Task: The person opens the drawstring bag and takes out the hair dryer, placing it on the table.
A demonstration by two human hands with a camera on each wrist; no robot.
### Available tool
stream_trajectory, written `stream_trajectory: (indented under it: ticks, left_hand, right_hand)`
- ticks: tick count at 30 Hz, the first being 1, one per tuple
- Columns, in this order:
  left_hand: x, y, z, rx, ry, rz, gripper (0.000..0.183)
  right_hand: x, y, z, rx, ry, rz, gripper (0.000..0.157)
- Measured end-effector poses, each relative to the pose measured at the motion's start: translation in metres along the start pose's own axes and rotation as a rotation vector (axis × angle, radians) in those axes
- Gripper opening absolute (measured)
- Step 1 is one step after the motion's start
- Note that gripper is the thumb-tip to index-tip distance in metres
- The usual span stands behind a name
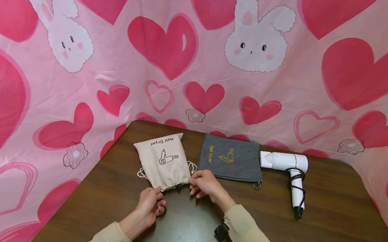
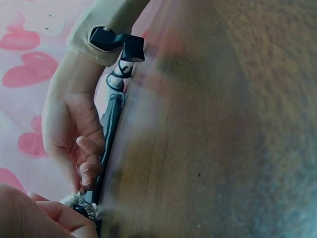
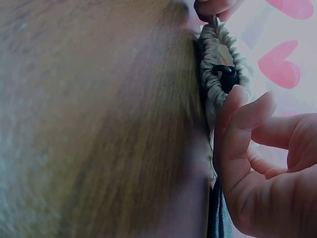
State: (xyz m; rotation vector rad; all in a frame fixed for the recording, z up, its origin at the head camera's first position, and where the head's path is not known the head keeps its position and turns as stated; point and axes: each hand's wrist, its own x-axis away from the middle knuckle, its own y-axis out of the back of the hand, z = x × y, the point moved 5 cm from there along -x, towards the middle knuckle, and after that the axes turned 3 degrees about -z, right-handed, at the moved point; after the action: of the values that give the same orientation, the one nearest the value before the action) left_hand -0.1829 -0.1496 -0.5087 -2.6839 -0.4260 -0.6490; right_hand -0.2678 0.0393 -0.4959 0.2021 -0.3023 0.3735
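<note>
A cream drawstring bag [image 1: 170, 170] printed "Hair Dryer" lies on the table, its gathered mouth facing me. My left hand [image 1: 148, 207] pinches the left corner of that mouth between thumb and fingers. At the right corner, my right hand [image 1: 207, 184] pinches the rim. In the right wrist view the mouth [image 3: 210, 59] is stretched partly open between both hands, and a black cord-like piece [image 3: 228, 75] shows inside. The rest of the contents is hidden by the cloth. White drawstring loops [image 1: 142, 173] stick out at both sides of the bag.
Right of the cream bag lies a dark grey drawstring bag [image 1: 242, 170], also printed "Hair Dryer". Beside it is a white hair dryer [image 1: 282, 162], its black cord [image 1: 302, 193] wound round the handle. A pink heart-patterned cloth [image 1: 207, 70] hangs behind the brown table [image 1: 328, 232].
</note>
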Motion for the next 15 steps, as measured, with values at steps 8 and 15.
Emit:
stream_trajectory:
  ticks: [8, 15]
  left_hand:
    - [0.0009, 0.0019, 0.0003, 0.004, 0.002, -0.005, 0.014]
    - [0.0005, 0.0031, -0.0011, 0.01, 0.003, 0.007, 0.014]
  right_hand:
    - [-0.0005, 0.0001, -0.0011, 0.001, 0.0, 0.004, 0.011]
    - [-0.0001, 0.0019, -0.0003, -0.007, 0.002, 0.0, 0.011]
